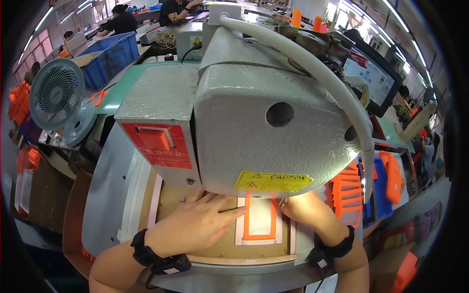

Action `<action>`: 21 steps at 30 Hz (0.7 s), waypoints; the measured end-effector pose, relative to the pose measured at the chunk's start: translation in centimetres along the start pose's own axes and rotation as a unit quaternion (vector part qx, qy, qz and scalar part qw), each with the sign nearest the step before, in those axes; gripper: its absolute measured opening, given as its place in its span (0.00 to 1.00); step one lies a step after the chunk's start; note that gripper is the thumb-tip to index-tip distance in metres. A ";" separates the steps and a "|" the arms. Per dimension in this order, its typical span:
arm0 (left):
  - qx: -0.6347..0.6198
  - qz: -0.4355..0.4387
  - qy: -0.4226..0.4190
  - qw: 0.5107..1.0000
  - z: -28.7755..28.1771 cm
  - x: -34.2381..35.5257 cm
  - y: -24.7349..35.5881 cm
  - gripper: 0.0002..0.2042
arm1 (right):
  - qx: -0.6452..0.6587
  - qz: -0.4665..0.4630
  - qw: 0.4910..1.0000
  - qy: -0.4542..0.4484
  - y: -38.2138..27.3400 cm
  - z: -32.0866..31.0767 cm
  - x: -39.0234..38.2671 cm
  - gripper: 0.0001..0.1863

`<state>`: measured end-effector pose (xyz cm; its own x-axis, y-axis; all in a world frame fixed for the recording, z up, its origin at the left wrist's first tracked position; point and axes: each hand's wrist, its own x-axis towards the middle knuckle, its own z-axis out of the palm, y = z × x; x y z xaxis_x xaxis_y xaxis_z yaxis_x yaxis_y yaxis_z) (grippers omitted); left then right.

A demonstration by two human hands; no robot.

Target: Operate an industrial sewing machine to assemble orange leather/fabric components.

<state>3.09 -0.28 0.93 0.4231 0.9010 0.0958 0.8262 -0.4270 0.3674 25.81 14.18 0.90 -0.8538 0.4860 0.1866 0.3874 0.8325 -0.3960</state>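
A white rectangular panel with an orange fabric border (259, 238) lies in a pale frame on a tan board (220, 251), under the head of a large grey sewing machine (273, 136). My left hand (195, 222) rests palm down on the board, fingers spread, its index fingertip touching the panel's left border. At the panel's right edge my right hand (308, 210) is curled, with a small shiny metal thing at its fingertips that I cannot make out. The machine head hides part of the right fingers and the panel's far end.
A red emergency switch (155, 139) sits on the machine's left box. Beside it stand a grey-blue fan (57, 90) and blue bins (110, 56). Orange-edged panels (347, 190) are stacked on the right, near a blue tray (383, 190). A monitor (373, 73) stands behind; other people work farther back.
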 end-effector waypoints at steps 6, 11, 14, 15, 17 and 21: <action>-0.015 -0.044 0.011 0.999 0.0 0.7 0.9 0.28 | -0.020 -0.086 0.996 0.017 0.5 0.7 -0.5 0.07; 0.008 -0.075 0.040 0.996 1.0 1.7 1.2 0.27 | -0.032 -0.136 0.989 0.058 0.5 0.6 0.2 0.10; 0.033 -0.075 0.038 0.996 1.6 2.0 1.1 0.27 | -0.025 -0.032 0.999 0.024 0.5 0.7 -0.5 0.12; 0.052 -0.067 0.051 0.995 1.7 2.1 1.0 0.27 | -0.020 -0.009 1.000 0.020 0.9 0.7 -0.7 0.13; 0.091 -0.051 0.078 0.992 1.7 2.1 1.0 0.28 | -0.004 0.035 0.999 0.008 1.7 0.4 -1.4 0.13; 0.000 -0.144 -0.093 0.985 0.5 2.5 1.3 0.31 | 0.035 0.061 0.997 -0.018 2.1 -1.2 -2.0 0.12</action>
<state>5.38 1.37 1.20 0.2322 0.9551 -0.1843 0.9217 -0.1555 0.3554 28.72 15.25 0.80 -0.8139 0.5722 0.1006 0.4658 0.7461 -0.4759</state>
